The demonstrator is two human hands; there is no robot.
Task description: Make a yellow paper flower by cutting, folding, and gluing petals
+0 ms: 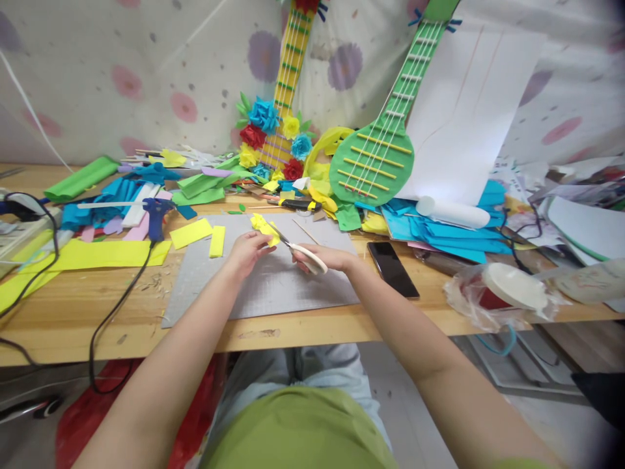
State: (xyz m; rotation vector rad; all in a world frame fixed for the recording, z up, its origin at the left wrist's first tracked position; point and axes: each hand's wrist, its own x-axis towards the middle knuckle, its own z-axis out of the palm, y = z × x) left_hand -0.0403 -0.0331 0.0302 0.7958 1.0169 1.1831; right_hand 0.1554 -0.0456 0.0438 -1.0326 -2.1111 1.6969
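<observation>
Over the grey cutting mat (205, 286), my left hand (251, 253) pinches a small crumpled piece of yellow crepe paper (262, 225). My right hand (325, 256) is closed around the white-handled scissors (310, 257), whose blades reach left to the edge of that yellow piece. Whether the blades are cutting into it I cannot make out. Two flat yellow paper pieces (217, 241) lie left of my left hand, partly on the mat. A thin stick (305, 231) rests on the mat behind the scissors.
A blue glue gun (156, 218) with a black cord stands at left, near a long yellow paper strip (112, 255). A phone (393, 269) and a wrapped cup (508, 293) are at right. Behind, a green paper instrument (374, 166) and a yellow flowered one (293, 58) lean upright.
</observation>
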